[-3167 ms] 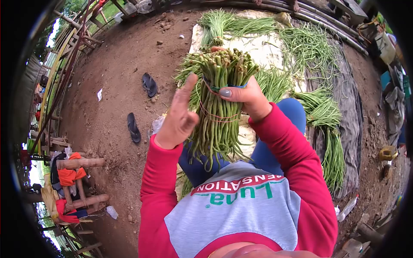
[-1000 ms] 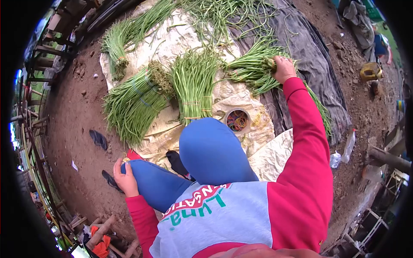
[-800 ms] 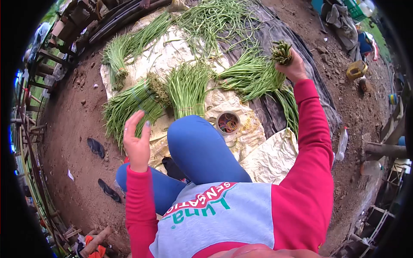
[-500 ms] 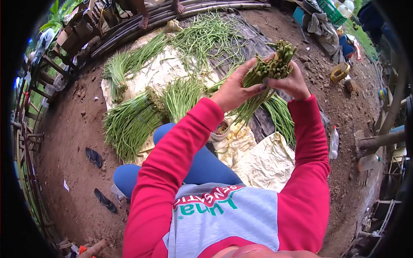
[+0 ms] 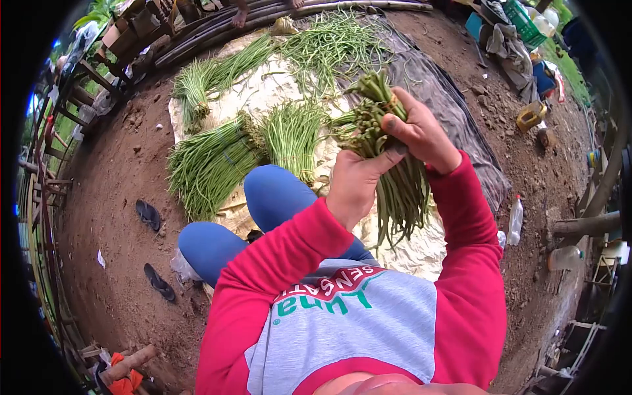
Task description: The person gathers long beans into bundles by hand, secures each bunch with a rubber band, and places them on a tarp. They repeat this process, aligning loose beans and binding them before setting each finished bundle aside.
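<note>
A bundle of long green beans point(image 5: 405, 197) is held up in front of me, its stem ends upper left and its long ends hanging down. My left hand point(image 5: 359, 181) wraps round the lower left side of the bundle near the stem ends. On the right side, my right hand point(image 5: 424, 131) grips the same bundle, its thumb close to the other thumb. Beyond them, tied bundles point(image 5: 214, 168) and an upright bunch point(image 5: 289, 141) rest on a pale sheet point(image 5: 253, 89). Loose beans point(image 5: 336, 46) are spread at the far side.
Black slippers point(image 5: 158, 282) lie on the dirt at left. A plastic bottle point(image 5: 515, 220) and a yellow container point(image 5: 530, 115) are at right. Bamboo poles point(image 5: 263, 26) run along the far edge, where another person's bare feet point(image 5: 239, 18) show. A dark sheet point(image 5: 438, 85) lies beyond my hands.
The bundle has turned and come lower and to the left, its long ends now hanging nearer me. Both hands have shifted round it. The whole view has moved slightly.
</note>
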The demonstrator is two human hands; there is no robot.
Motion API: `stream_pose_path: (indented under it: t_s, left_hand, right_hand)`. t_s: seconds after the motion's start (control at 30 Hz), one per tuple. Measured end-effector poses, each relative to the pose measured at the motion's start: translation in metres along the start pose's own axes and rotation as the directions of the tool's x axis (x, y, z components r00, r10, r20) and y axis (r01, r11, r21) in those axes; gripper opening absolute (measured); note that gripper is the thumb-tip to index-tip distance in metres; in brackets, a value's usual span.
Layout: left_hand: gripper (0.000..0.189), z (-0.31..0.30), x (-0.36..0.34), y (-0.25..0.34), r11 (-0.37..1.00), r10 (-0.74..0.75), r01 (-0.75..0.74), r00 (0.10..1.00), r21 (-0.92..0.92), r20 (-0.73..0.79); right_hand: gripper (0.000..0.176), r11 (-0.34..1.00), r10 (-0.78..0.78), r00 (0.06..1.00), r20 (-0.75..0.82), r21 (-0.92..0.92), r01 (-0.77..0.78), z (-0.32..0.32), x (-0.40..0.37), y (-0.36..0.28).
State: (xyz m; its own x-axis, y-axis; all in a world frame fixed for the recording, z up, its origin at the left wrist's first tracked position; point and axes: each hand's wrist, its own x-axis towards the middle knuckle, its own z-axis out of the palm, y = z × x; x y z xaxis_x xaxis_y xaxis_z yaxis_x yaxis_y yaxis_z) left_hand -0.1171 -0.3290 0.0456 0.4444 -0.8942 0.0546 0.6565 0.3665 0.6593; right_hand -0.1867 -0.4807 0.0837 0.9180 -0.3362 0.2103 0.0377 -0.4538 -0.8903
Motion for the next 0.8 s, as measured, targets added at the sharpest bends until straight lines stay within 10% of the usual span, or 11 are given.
stream_pose_path:
  t_s: [0.1, 0.2, 0.37, 0.43, 0.5, 0.67, 0.73, 0.8]
  left_hand:
    - [0.026, -0.034, -0.019, 0.017, 0.966, -0.115, 0.045, 0.956, -0.254, -0.27]
    - [0.027, -0.066, -0.048, 0.037, 0.955, -0.047, -0.056, 0.941, -0.292, -0.335]
    - [0.027, -0.102, -0.12, 0.074, 0.964, 0.043, -0.175, 0.843, -0.198, -0.536]
    - [0.063, -0.108, -0.153, 0.088, 0.87, 0.483, -0.437, 0.666, 0.227, -0.569]
    - [0.086, -0.141, -0.187, 0.092, 0.781, 0.621, -0.369, 0.551, 0.505, -0.558]
    - [0.074, -0.175, -0.235, 0.12, 0.858, 0.357, -0.043, 0.766, 0.512, -0.534]
    - [0.068, -0.18, -0.235, 0.127, 0.853, 0.289, 0.078, 0.753, 0.516, -0.592]
    - [0.057, -0.194, -0.234, 0.127, 0.783, 0.247, 0.257, 0.708, 0.567, -0.662]
  right_hand:
    - [0.07, 0.998, -0.058, 0.996, 0.061, 0.022, 0.057, 0.048, 0.022, 0.011]
    - [0.059, 0.992, 0.07, 0.931, 0.358, 0.074, -0.103, 0.078, 0.041, 0.014]
    - [0.05, 0.941, -0.05, 0.905, 0.423, 0.323, -0.099, 0.184, 0.035, -0.007]
    - [0.058, 0.96, -0.162, 0.922, 0.352, 0.273, 0.064, 0.234, 0.022, 0.008]
    - [0.067, 0.922, -0.155, 0.868, 0.472, 0.384, -0.044, 0.252, 0.008, -0.008]
    - [0.076, 0.911, -0.27, 0.734, 0.623, 0.412, -0.015, 0.236, 0.013, 0.016]
    - [0.061, 0.943, -0.318, 0.769, 0.555, 0.269, 0.196, 0.194, 0.031, 0.034]
    - [0.043, 0.991, -0.113, 0.91, 0.4, 0.105, 0.077, 0.151, 0.051, 0.075]
